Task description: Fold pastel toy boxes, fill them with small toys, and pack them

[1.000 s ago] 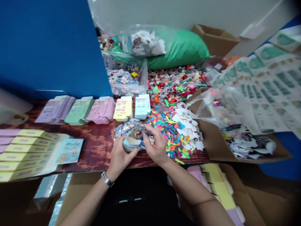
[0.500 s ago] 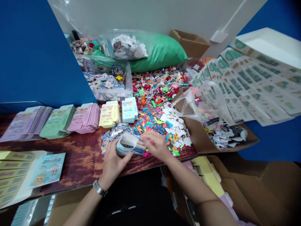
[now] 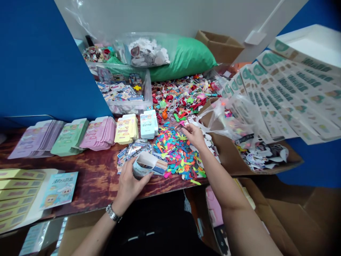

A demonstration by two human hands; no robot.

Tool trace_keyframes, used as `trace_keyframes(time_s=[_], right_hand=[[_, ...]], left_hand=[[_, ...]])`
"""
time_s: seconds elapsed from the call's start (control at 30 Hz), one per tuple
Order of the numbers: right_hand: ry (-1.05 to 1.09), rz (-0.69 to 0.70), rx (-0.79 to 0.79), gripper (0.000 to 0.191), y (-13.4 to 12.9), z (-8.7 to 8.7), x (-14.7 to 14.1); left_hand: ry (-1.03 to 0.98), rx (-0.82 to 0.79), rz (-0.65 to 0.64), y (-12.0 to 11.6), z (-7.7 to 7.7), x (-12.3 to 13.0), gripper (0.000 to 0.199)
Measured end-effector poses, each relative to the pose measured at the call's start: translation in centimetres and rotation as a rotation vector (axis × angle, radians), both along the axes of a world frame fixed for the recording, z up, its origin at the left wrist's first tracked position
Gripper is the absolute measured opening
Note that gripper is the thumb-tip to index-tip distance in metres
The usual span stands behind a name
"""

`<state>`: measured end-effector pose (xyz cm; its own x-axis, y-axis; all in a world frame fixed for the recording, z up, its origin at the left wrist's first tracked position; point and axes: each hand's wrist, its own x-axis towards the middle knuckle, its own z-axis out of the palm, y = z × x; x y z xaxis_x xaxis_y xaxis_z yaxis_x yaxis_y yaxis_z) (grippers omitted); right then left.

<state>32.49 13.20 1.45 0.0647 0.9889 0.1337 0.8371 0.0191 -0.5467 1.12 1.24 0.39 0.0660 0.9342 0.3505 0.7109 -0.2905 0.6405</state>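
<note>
My left hand (image 3: 131, 184) is closed around a small light-blue paper box (image 3: 141, 168), its open mouth tipped to the right. Printed cards or flaps stick out at the box's right side. Farther right, my right hand (image 3: 194, 136) pinches a small dark flat piece (image 3: 180, 127), too small to name. It hovers over the far edge of a heap of colourful small plastic pieces (image 3: 178, 153), beside white cut-out pieces (image 3: 210, 142). Behind the box lies a pile of printed cards (image 3: 135, 148).
Folded boxes stand in purple (image 3: 34, 138), green (image 3: 69, 137), pink (image 3: 98, 133), yellow (image 3: 126, 128) and blue (image 3: 148, 124) stacks. Behind are mixed trinkets (image 3: 181, 96), a clear bin (image 3: 128, 103) and a green bag (image 3: 186, 58). A cardboard box (image 3: 229, 156) sits right.
My right hand has moved from the box's opening up and right to the far side of the colourful heap. My left hand still holds the box in place.
</note>
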Motion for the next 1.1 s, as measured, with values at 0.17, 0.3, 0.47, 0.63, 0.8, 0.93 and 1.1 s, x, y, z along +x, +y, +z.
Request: trace_keyframes(time_s=[0.17, 0.3, 0.47, 0.63, 0.8, 0.93, 1.1], right_hand=[[-0.05, 0.285, -0.202, 0.03, -1.2, -0.2, -1.7], [-0.145, 0.319, -0.213, 0.019, -1.8, 0.3, -2.4], [-0.09, 0.385, 0.015, 0.02, -3.7, 4.9, -2.9], [-0.017, 0.598, 0.106, 0.017, -6.3, 8.3, -6.4], [-0.152, 0.682, 0.12, 0.011, -7.5, 6.6, -9.9], [0.043, 0.574, 0.102, 0.006, -8.0, 5.5, -11.0], [0.232, 0.712, -0.025, 0.019, -8.6, 6.3, -10.8]], left_hand=[[-0.006, -0.007, -0.045, 0.2, 0.3, 0.7, 0.067], [-0.006, 0.011, -0.07, 0.3, 0.8, 1.0, 0.066], [0.071, 0.017, -0.067, 1.1, 0.8, 1.3, 0.064], [0.197, 0.048, -0.079, 1.7, 0.8, 2.1, 0.068], [0.283, 0.085, -0.08, 1.2, 1.1, 2.7, 0.077], [0.272, 0.082, -0.094, 1.0, 1.1, 2.7, 0.075], [0.21, 0.042, -0.109, 1.2, 0.7, 2.3, 0.071]])
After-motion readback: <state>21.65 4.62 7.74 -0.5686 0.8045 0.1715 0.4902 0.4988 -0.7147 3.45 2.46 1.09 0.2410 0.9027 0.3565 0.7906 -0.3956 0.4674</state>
